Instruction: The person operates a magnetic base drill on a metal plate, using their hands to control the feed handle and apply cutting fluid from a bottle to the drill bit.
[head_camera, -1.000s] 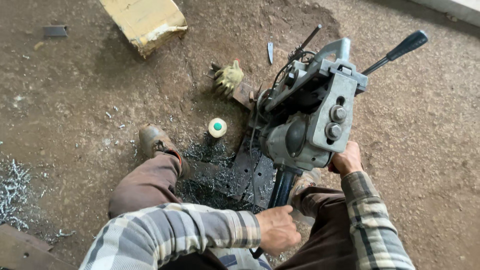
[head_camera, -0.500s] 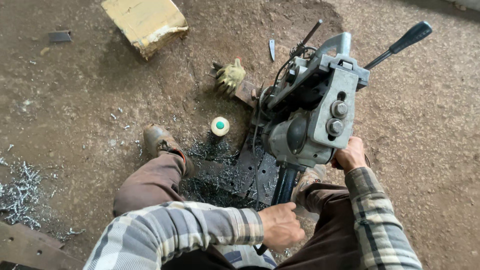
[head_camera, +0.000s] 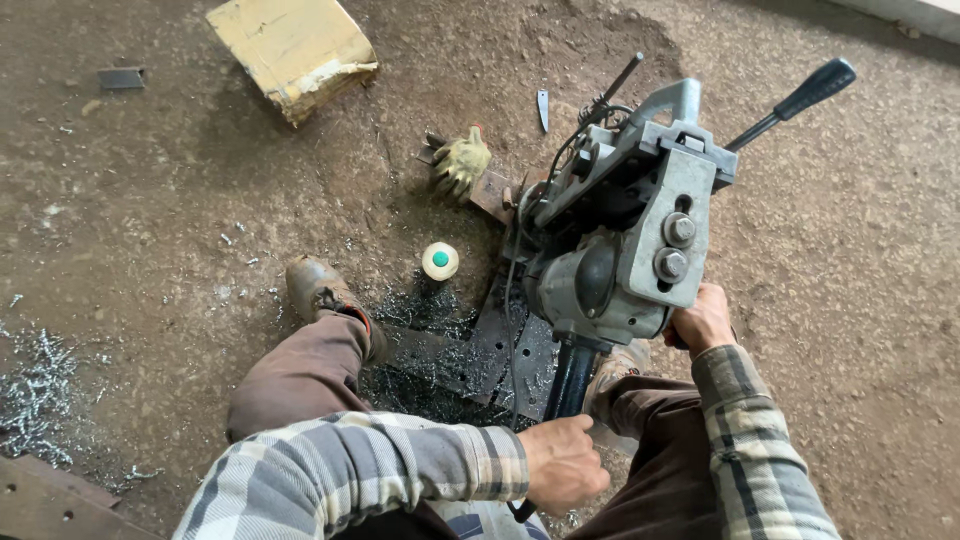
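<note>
The left hand (head_camera: 562, 462) was closed around the black handle (head_camera: 568, 382) at the near end of a grey drilling machine (head_camera: 622, 245), its grip wrapped tight on the bar. The right hand (head_camera: 702, 318) gripped the machine's right side, fingers hidden behind the casing. The machine stood on dark steel plates (head_camera: 505, 345) on the dirt floor (head_camera: 150, 200), strewn with metal shavings (head_camera: 35, 385). A long lever (head_camera: 790, 105) rose to the far right. Left of the machine stood a small round container with a green cap (head_camera: 440, 260), a yellow glove (head_camera: 460, 160) beyond it, and a yellow block (head_camera: 292, 48) farther off.
</note>
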